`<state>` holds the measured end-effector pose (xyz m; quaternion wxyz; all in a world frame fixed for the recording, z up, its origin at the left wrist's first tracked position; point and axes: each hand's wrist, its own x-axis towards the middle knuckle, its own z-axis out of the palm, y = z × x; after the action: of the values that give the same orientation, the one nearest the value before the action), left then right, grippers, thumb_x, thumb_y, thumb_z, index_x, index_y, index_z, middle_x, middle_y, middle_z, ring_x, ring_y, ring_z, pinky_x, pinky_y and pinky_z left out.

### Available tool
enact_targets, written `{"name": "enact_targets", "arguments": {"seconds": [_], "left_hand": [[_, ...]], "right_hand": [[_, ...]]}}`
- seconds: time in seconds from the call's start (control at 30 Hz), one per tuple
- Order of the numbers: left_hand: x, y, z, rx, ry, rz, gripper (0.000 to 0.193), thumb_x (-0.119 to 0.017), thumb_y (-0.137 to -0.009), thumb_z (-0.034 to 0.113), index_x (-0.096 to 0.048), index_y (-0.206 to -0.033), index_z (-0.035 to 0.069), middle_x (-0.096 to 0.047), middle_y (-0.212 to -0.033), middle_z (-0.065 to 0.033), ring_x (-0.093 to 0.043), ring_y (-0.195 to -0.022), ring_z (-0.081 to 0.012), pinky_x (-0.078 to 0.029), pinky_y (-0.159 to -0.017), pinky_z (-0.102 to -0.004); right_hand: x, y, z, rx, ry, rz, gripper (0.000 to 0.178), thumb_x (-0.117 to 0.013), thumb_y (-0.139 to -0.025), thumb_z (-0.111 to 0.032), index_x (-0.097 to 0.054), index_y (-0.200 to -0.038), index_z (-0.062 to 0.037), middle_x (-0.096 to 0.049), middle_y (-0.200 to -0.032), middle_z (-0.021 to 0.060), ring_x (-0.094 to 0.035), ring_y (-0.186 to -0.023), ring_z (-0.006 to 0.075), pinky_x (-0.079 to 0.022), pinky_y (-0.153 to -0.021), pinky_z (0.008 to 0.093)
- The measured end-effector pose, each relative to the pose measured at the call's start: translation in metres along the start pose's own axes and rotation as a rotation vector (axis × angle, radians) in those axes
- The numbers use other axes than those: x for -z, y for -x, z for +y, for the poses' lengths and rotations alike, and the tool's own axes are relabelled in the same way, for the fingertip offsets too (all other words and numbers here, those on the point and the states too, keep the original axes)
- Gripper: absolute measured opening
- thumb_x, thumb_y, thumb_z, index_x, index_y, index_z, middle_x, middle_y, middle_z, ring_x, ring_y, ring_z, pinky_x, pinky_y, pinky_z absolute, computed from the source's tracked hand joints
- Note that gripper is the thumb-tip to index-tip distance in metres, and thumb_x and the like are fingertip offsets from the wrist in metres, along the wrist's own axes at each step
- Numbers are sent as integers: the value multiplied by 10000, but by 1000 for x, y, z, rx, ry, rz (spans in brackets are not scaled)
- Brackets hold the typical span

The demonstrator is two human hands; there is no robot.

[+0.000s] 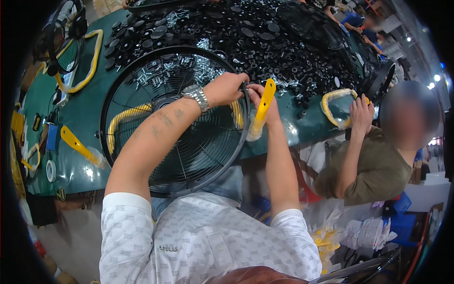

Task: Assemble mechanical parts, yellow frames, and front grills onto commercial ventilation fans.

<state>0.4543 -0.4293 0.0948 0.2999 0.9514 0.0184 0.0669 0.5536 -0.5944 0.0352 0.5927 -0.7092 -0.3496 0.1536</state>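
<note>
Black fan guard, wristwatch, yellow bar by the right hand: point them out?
Black fan guard (165, 101): head view, on its central hub.
Wristwatch (202, 100): head view, on its metal band.
Yellow bar (264, 105): head view, mid-length.

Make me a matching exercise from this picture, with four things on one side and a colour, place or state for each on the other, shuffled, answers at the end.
Column one
1. Left hand
2. Right hand
3. Round wire guard
4. Tabletop

Column two
A. Green
B. Partly hidden behind a yellow strip
C. Black
D. Just past a wrist wearing a metal watch

Right pairs: 1-D, 2-B, 3-C, 4-A
</note>
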Motion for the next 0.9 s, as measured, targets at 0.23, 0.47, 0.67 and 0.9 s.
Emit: {"name": "enact_targets", "arguments": {"seconds": [0.23,0.47,0.67,0.9], "left_hand": [[11,-2,4,-218,-489,37,301,-760,-790,156,-707,-1074,73,-659,-1094,-133,-628,-1103,-251,-527,-870,-387],[12,-23,-14,-393,-427,-52,207,-762,-773,163,-728,-965,93,-711,-973,-47,-665,-980,-226,-493,-918,-376],[6,-26,-20,-347,-383,-54,153,-749,-788,160,-711,-919,90,-704,-892,-59,-665,-927,-268,-532,-828,-402],[4,-21,-22,-377,-347,11,155,-751,-794,165,-703,-918,87,-703,-896,-56,-665,-934,-267,-541,-833,-395]], "right_hand": [[-1,0,11,194,26,81,164,-652,-943,-101,-669,-1074,-5,-653,-950,37,-593,-789,97,-493,-711,254],[7,3,6,98,24,36,197,-649,-952,-108,-687,-1112,1,-690,-1041,62,-628,-859,121,-509,-749,274],[15,-2,2,21,201,-41,243,-631,-974,-147,-680,-1160,3,-704,-1044,74,-651,-880,138,-532,-796,279],[11,-4,10,-240,-915,117,308,-538,-1023,-66,-556,-1311,42,-650,-1239,130,-664,-1054,237,-548,-939,325]]}}
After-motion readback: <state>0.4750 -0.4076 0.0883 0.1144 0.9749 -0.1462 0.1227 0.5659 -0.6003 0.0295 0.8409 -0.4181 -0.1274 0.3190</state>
